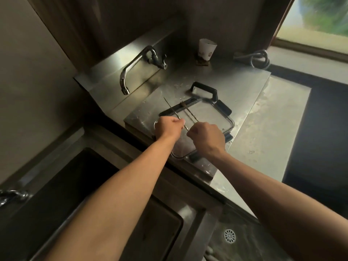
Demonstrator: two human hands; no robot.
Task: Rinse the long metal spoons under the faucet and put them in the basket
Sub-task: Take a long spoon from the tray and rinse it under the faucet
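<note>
Over a clear, round-cornered container lid [211, 117] on the wet steel counter [263, 129], the left hand [167, 129] pinches one thin twisted metal spoon [172, 110]; the right hand [206, 138] grips another [189, 113], beside the curved chrome faucet [131, 69]

White brown-printed cup [206, 50], black-handled tray [204, 89], silver faucet [131, 70]

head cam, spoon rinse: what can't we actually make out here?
- Spoon bowls: each long spoon's lower end is hidden in the left hand or right hand.
- Basket: interior washed out by glare, near rim behind the hands.
- Faucet: water flow not discernible.
- Second tap: cut by the left edge.
</note>
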